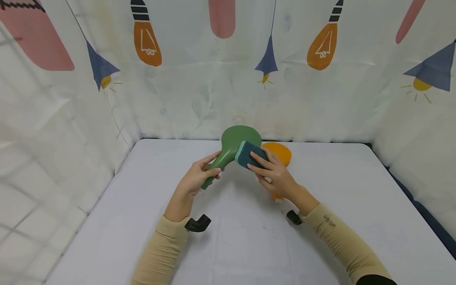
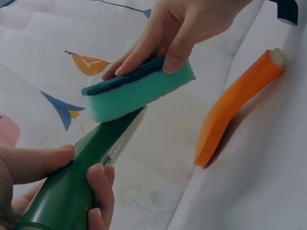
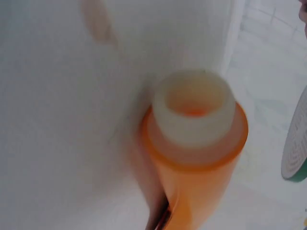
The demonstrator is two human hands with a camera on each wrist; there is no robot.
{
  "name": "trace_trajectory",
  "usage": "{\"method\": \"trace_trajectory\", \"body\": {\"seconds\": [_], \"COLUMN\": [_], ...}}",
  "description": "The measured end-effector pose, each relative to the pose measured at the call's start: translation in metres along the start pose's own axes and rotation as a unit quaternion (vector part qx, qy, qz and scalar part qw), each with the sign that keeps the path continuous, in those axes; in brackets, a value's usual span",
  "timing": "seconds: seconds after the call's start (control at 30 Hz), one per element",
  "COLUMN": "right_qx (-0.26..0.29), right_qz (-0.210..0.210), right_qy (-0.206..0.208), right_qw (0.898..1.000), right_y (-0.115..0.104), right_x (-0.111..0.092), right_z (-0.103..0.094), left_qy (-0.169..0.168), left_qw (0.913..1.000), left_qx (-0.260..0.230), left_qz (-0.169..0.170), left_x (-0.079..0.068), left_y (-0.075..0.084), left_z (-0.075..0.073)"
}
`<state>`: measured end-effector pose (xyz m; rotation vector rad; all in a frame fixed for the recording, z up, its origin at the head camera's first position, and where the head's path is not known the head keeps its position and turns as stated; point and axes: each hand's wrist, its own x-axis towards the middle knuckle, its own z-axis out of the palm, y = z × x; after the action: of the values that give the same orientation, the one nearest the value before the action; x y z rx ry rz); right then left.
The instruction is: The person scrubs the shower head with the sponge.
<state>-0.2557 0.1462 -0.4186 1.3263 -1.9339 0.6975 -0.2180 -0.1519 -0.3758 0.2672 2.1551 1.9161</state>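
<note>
My left hand (image 1: 192,179) grips the handle of a green handheld shower head (image 1: 239,136), its smooth back turned up and its round head pointing away. A sponge (image 1: 252,155) with a dark teal scouring side and lighter foam is pinched in my right hand (image 1: 281,180). In the left wrist view the foam face of the sponge (image 2: 136,96) lies at the back of the green shower head (image 2: 64,187), just past the handle. A sliver of its pale dotted face (image 3: 295,143) shows in the right wrist view.
An orange shower head (image 1: 281,150) lies on the white table (image 1: 235,245) beneath my right hand, partly hidden by it. Its pale hollow handle end (image 3: 194,103) points toward me. Patterned cloth walls (image 1: 221,95) stand behind and beside the table.
</note>
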Motion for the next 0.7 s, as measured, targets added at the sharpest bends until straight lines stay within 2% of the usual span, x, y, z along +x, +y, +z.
{"method": "trace_trajectory", "body": {"seconds": [0.1,0.27,0.37,0.47,0.6,0.7], "right_qx": [0.007,0.023,0.032,0.031,0.006,-0.008], "right_qz": [0.009,0.06,0.074,0.058,0.003,-0.021], "right_qy": [0.008,0.044,0.06,0.049,0.013,-0.003], "right_qw": [1.0,0.997,0.995,0.997,1.0,1.0], "right_y": [0.003,0.01,0.01,0.006,-0.001,-0.002], "right_x": [-0.003,-0.008,-0.008,-0.003,0.005,0.007], "right_z": [-0.004,-0.011,-0.011,-0.008,-0.003,-0.002], "left_qy": [-0.001,0.0,0.0,-0.002,-0.008,-0.011], "left_qw": [1.0,0.9999,0.9998,0.9998,0.9997,0.9997], "left_qx": [-0.005,-0.013,-0.016,-0.018,-0.021,-0.021], "left_qz": [0.003,0.009,0.009,0.009,0.009,0.01], "left_x": [-0.001,-0.001,-0.002,-0.003,-0.002,-0.002], "left_y": [0.0,0.001,0.001,0.0,0.0,0.0], "left_z": [0.0,-0.002,-0.003,-0.004,-0.003,-0.002]}}
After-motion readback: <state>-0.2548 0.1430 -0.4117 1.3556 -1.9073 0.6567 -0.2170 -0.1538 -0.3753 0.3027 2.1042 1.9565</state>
